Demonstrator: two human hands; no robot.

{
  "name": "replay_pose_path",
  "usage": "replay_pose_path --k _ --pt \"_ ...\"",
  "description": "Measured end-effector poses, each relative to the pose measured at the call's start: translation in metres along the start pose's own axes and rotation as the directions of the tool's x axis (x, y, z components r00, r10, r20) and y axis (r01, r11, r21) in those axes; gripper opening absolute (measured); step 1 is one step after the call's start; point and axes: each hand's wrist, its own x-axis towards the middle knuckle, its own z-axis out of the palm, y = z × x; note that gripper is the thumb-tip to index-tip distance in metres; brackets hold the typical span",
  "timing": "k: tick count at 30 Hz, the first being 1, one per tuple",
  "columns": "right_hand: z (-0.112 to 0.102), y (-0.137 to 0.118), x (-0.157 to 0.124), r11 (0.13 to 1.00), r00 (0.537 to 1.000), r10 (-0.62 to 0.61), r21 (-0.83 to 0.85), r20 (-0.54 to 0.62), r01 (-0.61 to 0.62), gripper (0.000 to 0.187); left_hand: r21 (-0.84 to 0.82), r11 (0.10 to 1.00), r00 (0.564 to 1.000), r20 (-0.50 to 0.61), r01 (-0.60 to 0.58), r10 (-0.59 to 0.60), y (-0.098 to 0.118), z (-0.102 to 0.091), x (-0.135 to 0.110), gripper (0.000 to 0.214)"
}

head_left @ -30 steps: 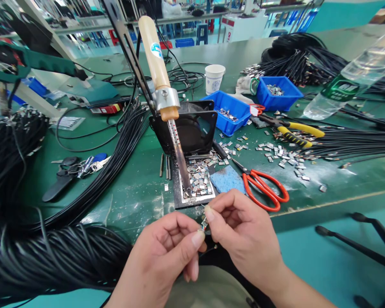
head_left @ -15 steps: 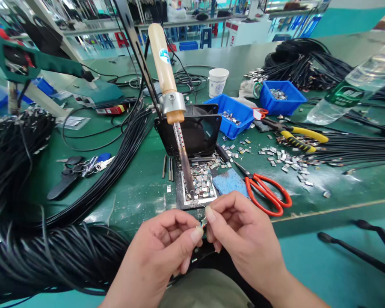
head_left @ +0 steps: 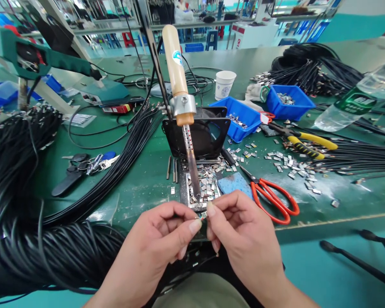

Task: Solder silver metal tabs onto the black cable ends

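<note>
Two bins of clips, hands pinching wire

Spotted a blue sticker on the soldering iron handle, blue print on the cup right of it, a green label on the bottle farther right. All too blurred, nothing read.

Left hand, right hand at near table edge, fingertips pinched together on small part.

Straight ahead blocked: soldering iron slants down, tip in tray of metal clips just beyond fingers; black stand behind it.

Left: thick cable bundle fills near corner. Bare green mat between bundle and tray leaves lane toward far side.

Right: blue sponge, red scissors just beside right hand; farther right scattered clips, yellow pliers, cable sheaf. Mat bare along near right edge.
</note>
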Motion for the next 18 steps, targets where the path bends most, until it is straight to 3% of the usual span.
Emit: replay_pose_path --k 18 --pt "0.0096 0.0031 0.0065 0.998 0.997 -0.009 0.068 -0.071 0.014 0.022 0.011 1.000 1.000 0.008 -0.011 0.011 -0.0017 -0.0058 0.0092 0.021"
